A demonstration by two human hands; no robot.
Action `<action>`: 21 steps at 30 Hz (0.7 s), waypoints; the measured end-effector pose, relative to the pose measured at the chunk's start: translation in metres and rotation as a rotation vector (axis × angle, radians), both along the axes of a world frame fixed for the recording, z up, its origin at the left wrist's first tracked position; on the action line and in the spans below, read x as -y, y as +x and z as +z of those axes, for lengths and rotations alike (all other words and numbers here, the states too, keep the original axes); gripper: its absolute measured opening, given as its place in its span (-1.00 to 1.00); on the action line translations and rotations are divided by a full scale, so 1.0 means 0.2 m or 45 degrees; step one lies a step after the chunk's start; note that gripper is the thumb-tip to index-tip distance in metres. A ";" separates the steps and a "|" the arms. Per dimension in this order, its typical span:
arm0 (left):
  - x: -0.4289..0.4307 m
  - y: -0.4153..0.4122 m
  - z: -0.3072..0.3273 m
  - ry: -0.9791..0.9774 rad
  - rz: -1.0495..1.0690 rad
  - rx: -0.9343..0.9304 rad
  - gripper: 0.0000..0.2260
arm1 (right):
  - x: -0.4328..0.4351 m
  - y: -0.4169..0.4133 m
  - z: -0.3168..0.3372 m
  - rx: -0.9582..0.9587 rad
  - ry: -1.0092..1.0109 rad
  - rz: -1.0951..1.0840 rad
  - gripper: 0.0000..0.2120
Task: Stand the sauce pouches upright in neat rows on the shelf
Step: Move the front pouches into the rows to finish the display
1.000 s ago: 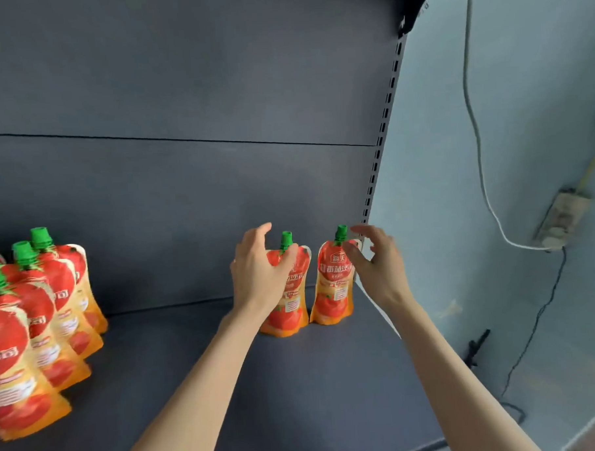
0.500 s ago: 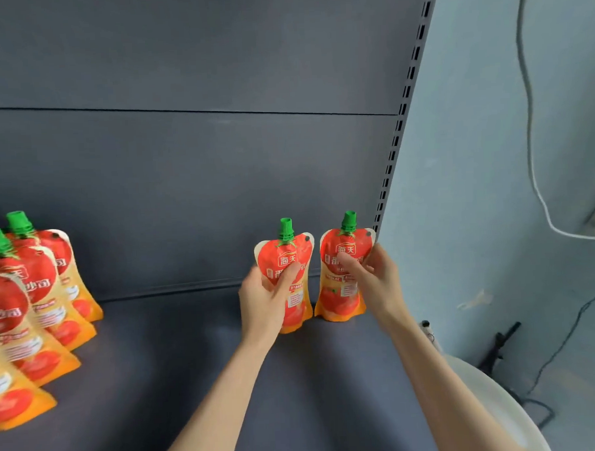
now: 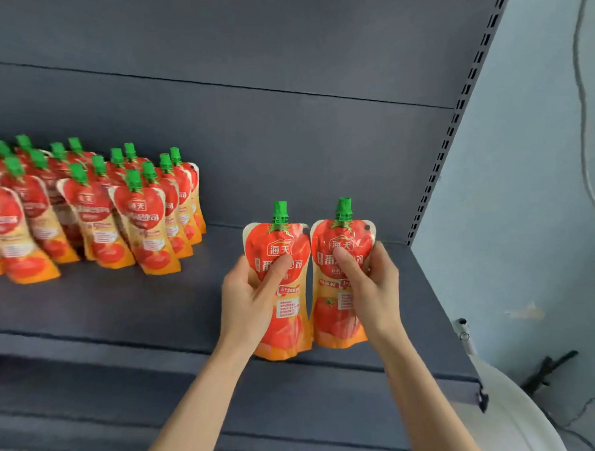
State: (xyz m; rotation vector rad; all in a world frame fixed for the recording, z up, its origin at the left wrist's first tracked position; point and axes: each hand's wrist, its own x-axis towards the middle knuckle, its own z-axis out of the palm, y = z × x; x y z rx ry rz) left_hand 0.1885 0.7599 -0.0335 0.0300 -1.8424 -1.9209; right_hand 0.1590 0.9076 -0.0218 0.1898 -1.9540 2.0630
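Red 海天-branded left pouch [image 3: 288, 323], gripped by the left hand [image 3: 246, 301], beside right pouch [image 3: 331, 321], gripped by right hand [image 3: 374, 290]

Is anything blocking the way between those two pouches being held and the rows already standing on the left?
Nothing visible. The left hand holds the left pouch, the right hand the right pouch; only bare shelf lies between them and the standing rows.

You get soft, even light; the pouches [image 3: 84, 214] at left smear with motion blur, and the shelf [image 3: 122, 311] lines bow at the edges.
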 end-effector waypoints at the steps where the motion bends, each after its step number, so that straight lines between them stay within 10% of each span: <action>1: 0.05 0.07 0.00 -0.003 0.030 0.001 -0.88 | 0.05 0.05 -0.01 0.013 -0.012 0.018 -0.80; 21: 1.46 0.66 0.01 0.000 -0.033 0.097 -0.74 | 1.46 0.57 -0.05 0.010 0.008 0.110 -0.86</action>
